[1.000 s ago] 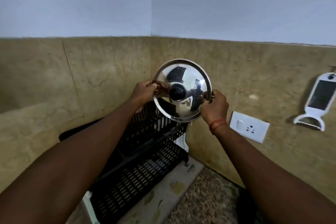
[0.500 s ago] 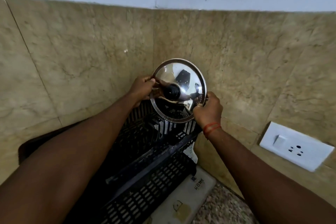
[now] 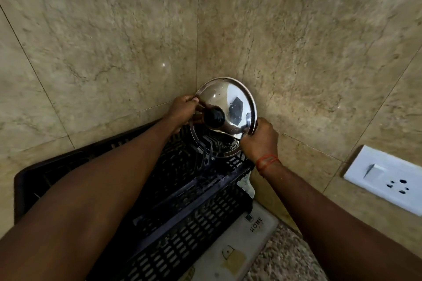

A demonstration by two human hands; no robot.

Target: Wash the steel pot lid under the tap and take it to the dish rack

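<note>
Steel pot lid: mirror-bright silver with a black knob. Dish rack: black, slotted grid pattern. Wall tiles: beige-tan marble with darker veining. Socket plate: white. Mat: off-white, printed "HOME". Countertop: speckled granite. Wrist thread: orange-red.

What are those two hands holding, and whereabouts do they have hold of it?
A steel pot lid, held by its rim: the left hand grips the left edge, the right hand the lower right edge. Neither touches the black knob.
</note>
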